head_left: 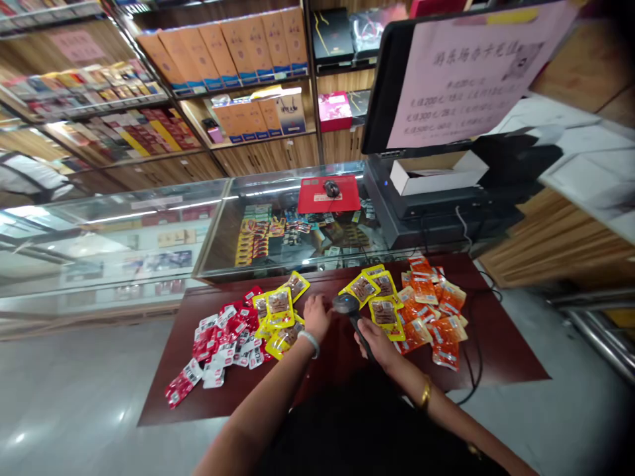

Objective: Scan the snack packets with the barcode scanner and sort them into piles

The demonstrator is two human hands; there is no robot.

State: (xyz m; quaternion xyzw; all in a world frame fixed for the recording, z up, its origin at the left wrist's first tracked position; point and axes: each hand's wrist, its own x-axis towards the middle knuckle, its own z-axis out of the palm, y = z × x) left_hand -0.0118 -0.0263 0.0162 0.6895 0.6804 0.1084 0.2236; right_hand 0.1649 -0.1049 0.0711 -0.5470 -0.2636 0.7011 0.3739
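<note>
My right hand (pixel 378 340) grips the handle of a black barcode scanner (pixel 347 305), its head pointing toward my left hand. My left hand (pixel 316 318), with a pale bracelet at the wrist, is low over the dark red table, thumb and fingers apart, holding nothing that I can see. Just left of it lies a pile of yellow snack packets (pixel 278 305). More yellow packets (pixel 384 314) lie by the scanner, to its right. Red-and-white packets (pixel 223 337) are heaped at the far left, and orange packets (pixel 421 304) spread out at the right.
Behind the table (pixel 496 344) stands a glass display case (pixel 278 192) with a red mat (pixel 307 198) and a mouse (pixel 331 189). A monitor (pixel 384 86) and a white box (pixel 407 182) are at back right. A cable (pixel 477 357) hangs along the right side.
</note>
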